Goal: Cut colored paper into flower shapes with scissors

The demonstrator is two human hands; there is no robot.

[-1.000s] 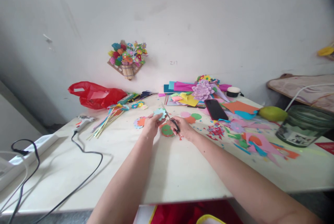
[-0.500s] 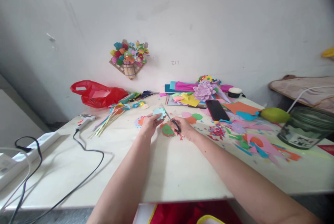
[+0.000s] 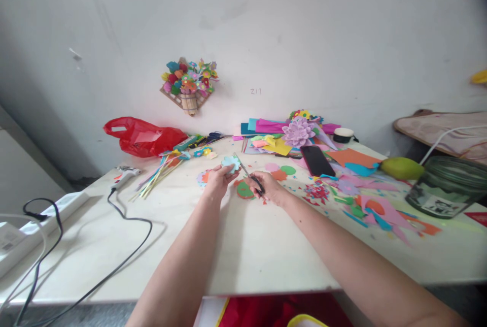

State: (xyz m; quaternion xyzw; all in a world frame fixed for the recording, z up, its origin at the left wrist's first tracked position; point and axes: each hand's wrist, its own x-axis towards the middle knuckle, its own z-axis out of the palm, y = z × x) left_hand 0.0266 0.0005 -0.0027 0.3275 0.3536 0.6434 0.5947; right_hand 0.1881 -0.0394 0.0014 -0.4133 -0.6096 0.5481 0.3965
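Between thumb and fingers, my left hand (image 3: 219, 178) grips a light blue flower cutout (image 3: 230, 164) with a scalloped edge. My right hand (image 3: 268, 186) is closed around the dark handles of a pair of scissors (image 3: 258, 184). The blades point up and left, and their tips lie at the right edge of the blue cutout. Below the hands a green disc (image 3: 244, 190) lies over orange pieces on the table. Beside my left hand lie lilac and orange cutouts (image 3: 202, 178), partly covered by it.
A hot glue gun (image 3: 124, 178) with a black cable lies at left, near a power strip (image 3: 64, 210). Thin sticks (image 3: 158, 180) and a red plastic bag (image 3: 148, 139) are behind. To the right are a phone (image 3: 317, 161), foam scraps (image 3: 384, 210) and a glass jar (image 3: 443, 190).
The blue cutout has turned slightly in my left hand against the scissor blades. Both hands keep nearly the same place, and the whole view has shifted a little.
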